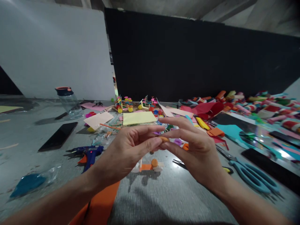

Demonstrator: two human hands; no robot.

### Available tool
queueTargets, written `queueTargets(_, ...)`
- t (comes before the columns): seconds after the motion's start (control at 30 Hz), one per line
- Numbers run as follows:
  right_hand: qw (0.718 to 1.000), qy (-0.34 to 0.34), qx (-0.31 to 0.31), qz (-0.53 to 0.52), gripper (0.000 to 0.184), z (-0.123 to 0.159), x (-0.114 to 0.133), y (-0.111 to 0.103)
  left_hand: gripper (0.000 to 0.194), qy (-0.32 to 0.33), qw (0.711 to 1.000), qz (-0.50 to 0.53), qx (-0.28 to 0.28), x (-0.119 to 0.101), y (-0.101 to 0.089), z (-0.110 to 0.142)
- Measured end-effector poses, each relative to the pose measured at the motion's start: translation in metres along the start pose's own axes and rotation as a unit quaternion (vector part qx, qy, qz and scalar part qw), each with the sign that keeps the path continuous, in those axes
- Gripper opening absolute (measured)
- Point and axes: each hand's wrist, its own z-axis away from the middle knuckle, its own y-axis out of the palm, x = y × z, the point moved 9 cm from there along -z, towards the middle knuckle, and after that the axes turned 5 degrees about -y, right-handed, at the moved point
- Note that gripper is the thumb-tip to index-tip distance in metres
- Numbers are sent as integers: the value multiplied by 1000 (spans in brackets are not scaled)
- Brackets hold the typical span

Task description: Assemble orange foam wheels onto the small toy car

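Note:
In front of my chest, my left hand (128, 150) and my right hand (199, 153) meet at their fingertips. Between them they pinch a small round orange piece (164, 138), which looks like a bottle cap; the fingers cover part of it. Thumb and fingers of both hands are closed on its edges. Just below, a small craft model (146, 167) stands on the grey table, with an orange strip, a round orange cap and pale sticks. Orange paper (103, 203) lies under my left forearm.
At left lie a blue glue gun (90, 154), a phone (58, 136) and a water bottle (69, 103). Blue-handled scissors (254, 175) lie at right, near a black bar (274, 168). Yellow paper (139, 118) and several small models (126, 104) are at the back, before a black panel (199, 59).

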Motion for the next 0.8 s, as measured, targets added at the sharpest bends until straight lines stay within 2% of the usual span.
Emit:
queueTargets(0.13,999,-6,13,-38,34,-1,1,3,30,49,998,-30,-29,-9,-3,2)
queueTargets(0.27,995,40,4,-87,23,0,-7,2,20,96,993,-48,-57,-21,-4,7)
queueTargets(0.37,997,33,-2,-69,15,2,-5,0,13,118,988,-79,-59,-27,-1,10)
queueTargets(0.53,994,63,5,-88,5,4,-7,0,14,96,987,-123,-27,-25,4,8)
queueTargets(0.8,983,100,34,-149,5,0,-8,5,12,138,970,-179,-90,-30,-2,11)
